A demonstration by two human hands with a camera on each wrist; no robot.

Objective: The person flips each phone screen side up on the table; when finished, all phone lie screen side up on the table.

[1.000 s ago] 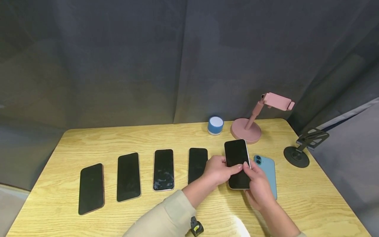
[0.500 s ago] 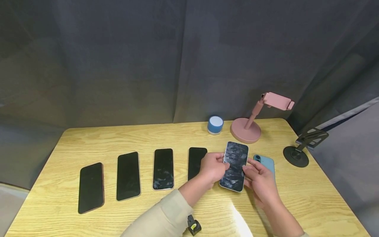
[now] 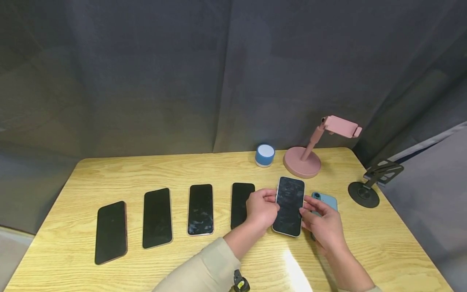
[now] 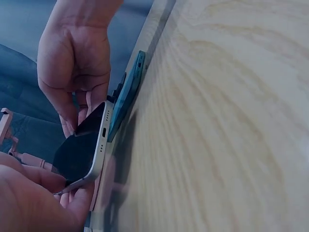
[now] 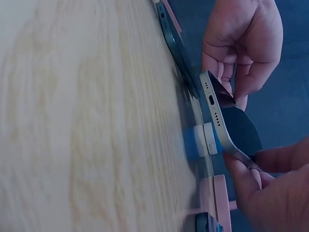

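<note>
A smartphone [image 3: 289, 206] with a dark screen and a pale frame is held between both hands, screen up. The left hand [image 3: 262, 209] pinches its left long edge, thumb at the screen's border. On the opposite edge, the right hand [image 3: 326, 227] grips with thumb and fingers. Both wrist views show the phone's bottom edge [image 4: 103, 135] with its port, raised off the table. Partly behind the right hand lies a light blue phone [image 3: 330, 200], camera side up. Beside the left hand is a black-screened phone [image 3: 241, 202], its lower corner hidden by that hand.
Further left, three more dark-screened phones [image 3: 200, 209] lie in a row on the wooden table [image 3: 146, 170]. At the back stand a small blue-and-white cylinder [image 3: 264, 156] and a pink phone stand [image 3: 303, 162]. A black folding stand [image 3: 364, 194] is near the right edge.
Both thumbs have moved off the middle of the screen to the phone's side edges. The phone has come slightly nearer and its top now leans a little right.
</note>
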